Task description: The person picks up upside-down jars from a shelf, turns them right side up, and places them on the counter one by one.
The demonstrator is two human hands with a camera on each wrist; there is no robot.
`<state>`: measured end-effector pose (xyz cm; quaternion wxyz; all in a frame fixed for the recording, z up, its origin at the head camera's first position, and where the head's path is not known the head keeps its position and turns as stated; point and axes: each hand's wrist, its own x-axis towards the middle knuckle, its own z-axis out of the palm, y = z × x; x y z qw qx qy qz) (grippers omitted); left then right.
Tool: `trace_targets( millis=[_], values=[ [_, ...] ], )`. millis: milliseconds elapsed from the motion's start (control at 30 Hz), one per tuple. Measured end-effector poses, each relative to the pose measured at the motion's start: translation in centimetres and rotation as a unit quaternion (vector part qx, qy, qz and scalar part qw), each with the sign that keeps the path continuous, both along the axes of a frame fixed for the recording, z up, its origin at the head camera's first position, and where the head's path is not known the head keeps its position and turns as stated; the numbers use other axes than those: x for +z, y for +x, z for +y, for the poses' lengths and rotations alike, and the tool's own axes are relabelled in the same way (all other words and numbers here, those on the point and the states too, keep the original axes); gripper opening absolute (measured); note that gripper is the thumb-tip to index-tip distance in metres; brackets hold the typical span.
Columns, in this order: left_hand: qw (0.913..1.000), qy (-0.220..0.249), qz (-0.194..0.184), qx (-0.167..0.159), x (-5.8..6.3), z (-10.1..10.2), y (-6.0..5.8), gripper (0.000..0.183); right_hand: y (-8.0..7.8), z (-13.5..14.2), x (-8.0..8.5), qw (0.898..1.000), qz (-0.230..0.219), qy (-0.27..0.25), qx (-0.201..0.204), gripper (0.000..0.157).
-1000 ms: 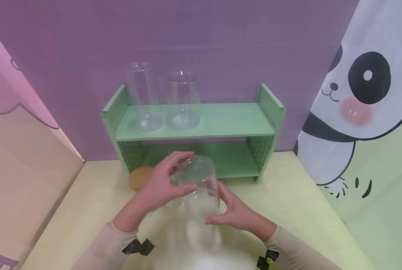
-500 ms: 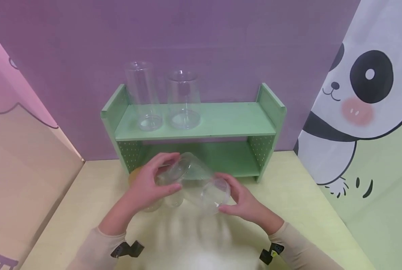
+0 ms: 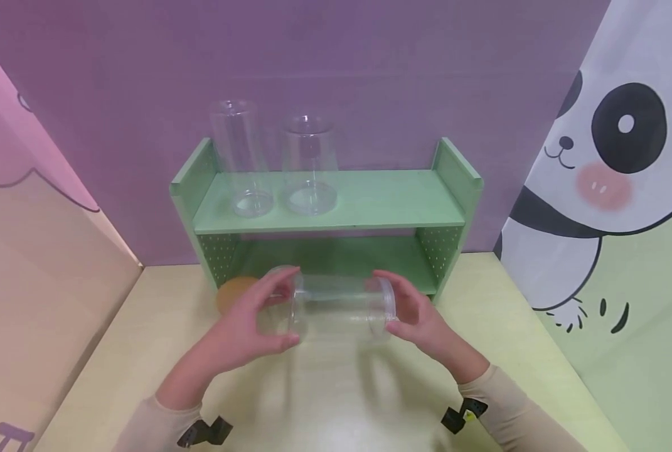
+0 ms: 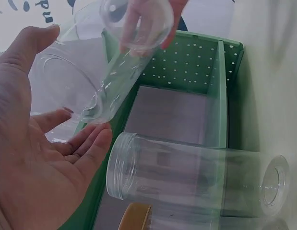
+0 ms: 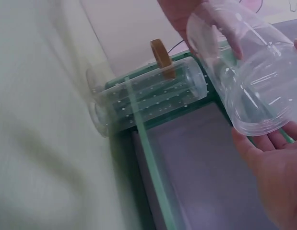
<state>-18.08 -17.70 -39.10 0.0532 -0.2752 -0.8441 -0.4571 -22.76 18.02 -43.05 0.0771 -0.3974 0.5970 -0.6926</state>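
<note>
The left hand (image 3: 245,333) and right hand (image 3: 420,317) are gripping opposite ends of a clear jar (image 3: 336,307), thumbs nearest the viewer, holding it sideways above the pale surface (image 3: 336,402). The jar has just been swinging from tilted to level, so it is now lying across the view, apparently in the middle of being handled. Its see-through walls are making it hard to tell which end is the mouth. Beyond the left hand, an open-looking clear container (image 4: 186,172) is standing next to another with a tan lid (image 3: 235,295); the hand is covering much of both, and the lidded one is running out of the left wrist view. Behind, a green shelf (image 3: 392,194) is carrying a tall, narrow vessel (image 3: 242,163) and a wider one (image 3: 310,166), their outlines fading against the purple wall (image 3: 381,75).
</note>
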Motion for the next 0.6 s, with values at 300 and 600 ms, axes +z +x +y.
trace_targets(
  millis=[300,600],
  values=[
    [0.9981,-0.006,-0.044,0.042,-0.6,1.5,1.3,0.100,0.3,0.5,2.4,0.996,0.002,0.044,-0.074,0.068],
    [0.9956,-0.035,-0.060,0.062,-2.4,2.4,1.5,0.098,-0.1,0.7,4.0,0.995,0.048,0.064,-0.054,0.084]
  ],
)
